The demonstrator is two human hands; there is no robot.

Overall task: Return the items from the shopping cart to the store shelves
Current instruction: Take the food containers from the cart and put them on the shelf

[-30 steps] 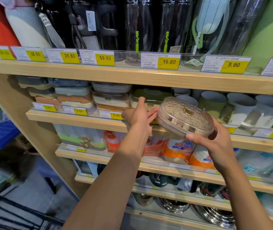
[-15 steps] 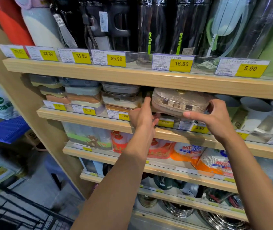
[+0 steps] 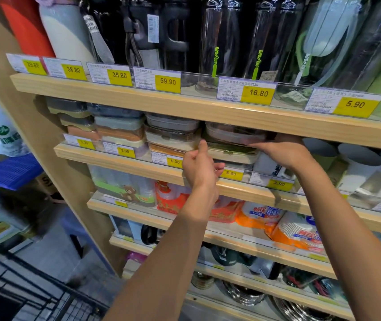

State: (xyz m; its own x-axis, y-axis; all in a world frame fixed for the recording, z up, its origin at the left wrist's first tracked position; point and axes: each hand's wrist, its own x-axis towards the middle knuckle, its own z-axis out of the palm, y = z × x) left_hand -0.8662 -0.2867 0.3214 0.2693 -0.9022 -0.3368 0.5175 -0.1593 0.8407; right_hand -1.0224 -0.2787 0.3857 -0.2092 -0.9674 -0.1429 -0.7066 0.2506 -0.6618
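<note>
The clear oval lidded container with a gold band lies on the second shelf, on top of a stack of flat boxes just under the upper board. My right hand rests against its right end, fingers stretched along its lower edge. My left hand is at the stack's left corner, fingers curled, thumb raised and touching the edge. The black wire shopping cart shows at the bottom left.
Stacked lunch boxes fill the shelf to the left and white cups stand to the right. Bottles line the top shelf behind price tags. Paper plates and cups sit on the lower shelves. A blue crate is at the left.
Both hands lifted the container from in front of the shelf and slid it back into the second shelf onto the stack. The view moved closer and slightly right.
</note>
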